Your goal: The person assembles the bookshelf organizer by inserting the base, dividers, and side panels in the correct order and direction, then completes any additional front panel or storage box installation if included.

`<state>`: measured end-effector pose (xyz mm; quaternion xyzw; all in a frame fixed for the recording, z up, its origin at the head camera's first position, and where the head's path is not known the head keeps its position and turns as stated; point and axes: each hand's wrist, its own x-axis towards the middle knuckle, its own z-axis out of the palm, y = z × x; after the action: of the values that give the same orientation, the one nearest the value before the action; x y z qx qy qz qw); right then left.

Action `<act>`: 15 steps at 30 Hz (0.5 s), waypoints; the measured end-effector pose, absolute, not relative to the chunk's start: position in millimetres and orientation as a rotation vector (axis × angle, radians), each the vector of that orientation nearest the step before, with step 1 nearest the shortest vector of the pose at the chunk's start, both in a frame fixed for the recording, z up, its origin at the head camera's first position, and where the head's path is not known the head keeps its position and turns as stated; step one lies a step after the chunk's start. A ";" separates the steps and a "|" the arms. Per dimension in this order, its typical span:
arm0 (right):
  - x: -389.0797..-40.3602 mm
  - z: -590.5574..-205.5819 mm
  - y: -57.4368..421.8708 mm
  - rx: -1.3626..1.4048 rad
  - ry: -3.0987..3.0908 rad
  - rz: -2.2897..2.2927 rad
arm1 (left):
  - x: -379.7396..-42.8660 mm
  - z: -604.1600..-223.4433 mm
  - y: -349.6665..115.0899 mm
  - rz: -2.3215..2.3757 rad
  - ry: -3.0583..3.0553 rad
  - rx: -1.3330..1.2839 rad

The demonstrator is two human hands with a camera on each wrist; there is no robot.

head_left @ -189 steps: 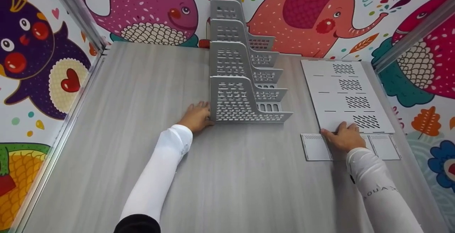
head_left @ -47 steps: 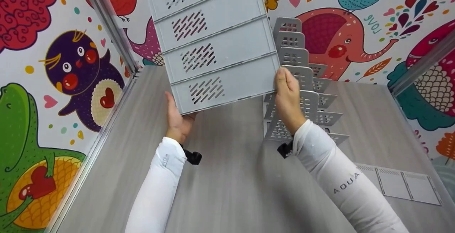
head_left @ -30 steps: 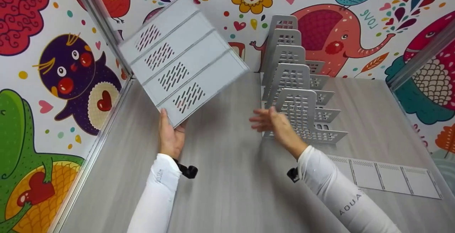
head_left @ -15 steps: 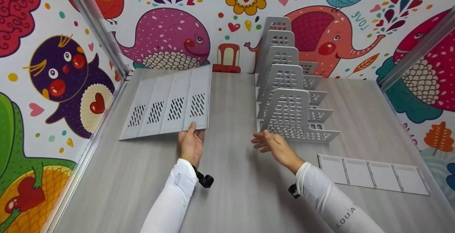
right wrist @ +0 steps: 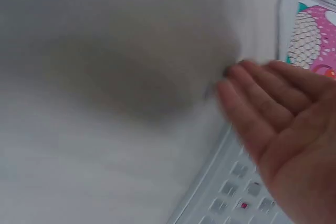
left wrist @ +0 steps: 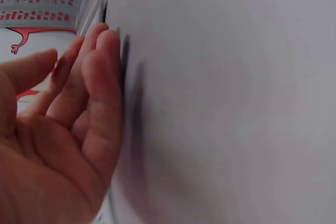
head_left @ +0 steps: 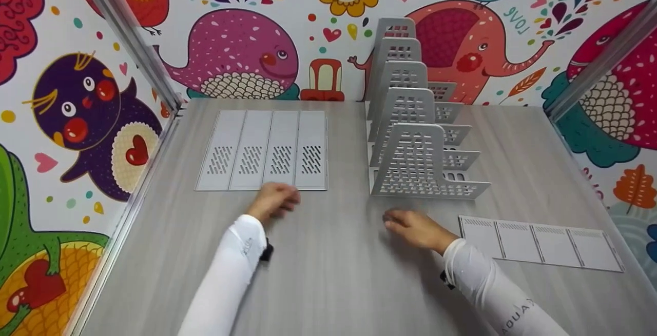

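A flat grey panel (head_left: 256,131) with ribs and slotted patches lies on the table at the back left. Just in front of its near edge is my left hand (head_left: 273,201), holding nothing, its fingers loosely bent in the left wrist view. My right hand (head_left: 417,228) hovers in front of the grey perforated file rack (head_left: 410,166), which stands upright with several dividers. In the right wrist view its fingers (right wrist: 262,98) are extended and nothing is in them; part of the rack (right wrist: 231,190) shows below them.
A smaller flat panel (head_left: 518,241) with several sections lies on the right side of the table (head_left: 328,284). Patterned walls (head_left: 246,59) with metal corner posts (head_left: 126,38) bound the table at the back and both sides.
The large panel was lifted from the right by both hands, turned in the left hand and laid flat at the back left. The left hand has let it go; the right hand has drawn nearer.
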<state>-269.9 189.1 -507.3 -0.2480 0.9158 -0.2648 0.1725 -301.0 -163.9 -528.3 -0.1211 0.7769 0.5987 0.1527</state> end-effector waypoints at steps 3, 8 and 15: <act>-263.4 -514.3 188.8 -0.711 2.511 -0.482 | -305.0 -519.5 -195.1 1.342 2.671 -0.183; -254.1 -522.2 184.2 -0.637 2.368 -0.160 | -301.8 -518.0 -239.8 0.670 2.849 -0.133; -256.4 -524.9 183.4 -0.596 2.335 -0.115 | -294.0 -526.9 -250.0 0.472 2.812 -0.217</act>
<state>-256.4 183.4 -524.9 -0.2309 0.9043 -0.0447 0.3564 -294.0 -250.0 -526.9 -0.0752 0.9736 0.1633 0.1404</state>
